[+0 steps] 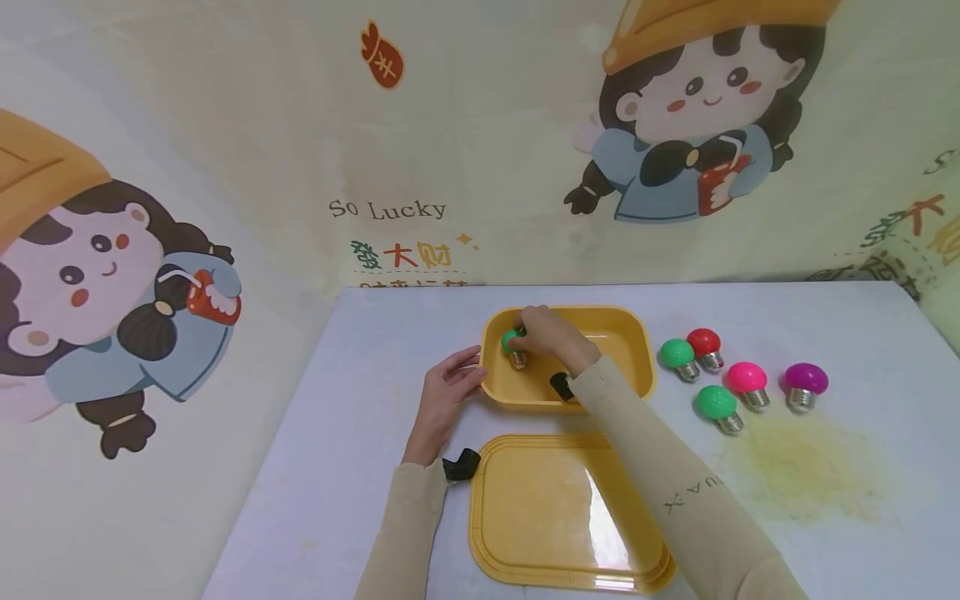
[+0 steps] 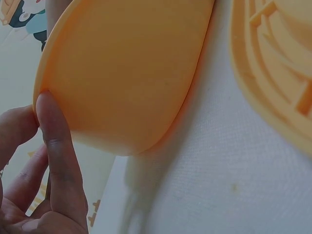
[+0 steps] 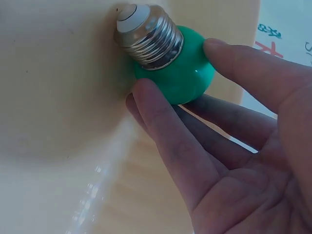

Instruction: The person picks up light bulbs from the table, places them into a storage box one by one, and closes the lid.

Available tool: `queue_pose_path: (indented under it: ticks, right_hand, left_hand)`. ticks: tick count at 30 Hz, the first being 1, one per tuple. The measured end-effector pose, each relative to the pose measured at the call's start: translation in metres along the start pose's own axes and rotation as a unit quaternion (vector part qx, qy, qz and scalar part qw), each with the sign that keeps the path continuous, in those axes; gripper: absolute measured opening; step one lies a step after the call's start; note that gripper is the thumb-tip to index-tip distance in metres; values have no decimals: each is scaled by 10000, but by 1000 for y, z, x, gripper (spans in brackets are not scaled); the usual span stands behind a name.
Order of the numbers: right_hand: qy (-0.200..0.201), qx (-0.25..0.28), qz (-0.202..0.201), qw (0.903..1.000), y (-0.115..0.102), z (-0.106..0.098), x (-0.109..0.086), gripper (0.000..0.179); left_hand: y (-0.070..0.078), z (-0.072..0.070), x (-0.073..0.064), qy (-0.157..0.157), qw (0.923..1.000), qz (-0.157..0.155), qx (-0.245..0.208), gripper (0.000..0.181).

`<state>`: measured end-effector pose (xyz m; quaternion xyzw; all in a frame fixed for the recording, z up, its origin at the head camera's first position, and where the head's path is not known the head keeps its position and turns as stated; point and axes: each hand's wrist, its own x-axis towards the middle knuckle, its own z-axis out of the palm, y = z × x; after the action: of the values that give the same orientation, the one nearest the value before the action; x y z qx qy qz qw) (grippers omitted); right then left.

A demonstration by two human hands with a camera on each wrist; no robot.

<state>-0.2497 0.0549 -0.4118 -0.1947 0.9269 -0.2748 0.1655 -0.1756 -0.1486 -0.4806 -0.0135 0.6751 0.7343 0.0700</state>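
In the head view a yellow plastic box stands toward the back of the table. My right hand reaches into its left end and grips a green light bulb with a silver screw base. The right wrist view shows thumb and fingers around the green globe, the metal base free and close to the box's inner surface. My left hand is at the box's left end; in the left wrist view its thumb and a finger pinch the rim of the box wall.
Right of the box lie a red bulb, two green bulbs, a pink bulb and a purple bulb. A yellow lid lies flat in front of the box, partly under my right sleeve. A patterned cloth hangs behind.
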Motion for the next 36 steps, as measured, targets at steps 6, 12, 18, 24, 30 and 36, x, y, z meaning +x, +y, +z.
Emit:
queue_pose_path:
  ticks: [6, 12, 18, 24, 30, 36]
  right_hand:
    - [8, -19, 38, 10000, 1, 2, -1, 33]
    - [31, -21, 75, 10000, 0, -2, -6, 32]
    - [33, 23, 111, 9999, -2, -6, -12, 35]
    - [186, -101, -36, 9998, -6, -11, -19, 45]
    - [298, -124, -180, 9993, -7, -16, -27, 45]
    - [430, -169, -220, 9987, -1, -19, -34, 45]
  left_hand:
    - [1, 1, -1, -34, 10000, 3, -19, 42]
    - [1, 2, -1, -37, 10000, -16, 10, 41]
    - [0, 2, -1, -15, 10000, 4, 26, 40]
    - [0, 2, 0, 27, 10000, -10, 41, 42]
    - [3, 2, -1, 53, 9999, -53, 87, 40]
    - [2, 3, -1, 92, 9999, -65, 118, 40]
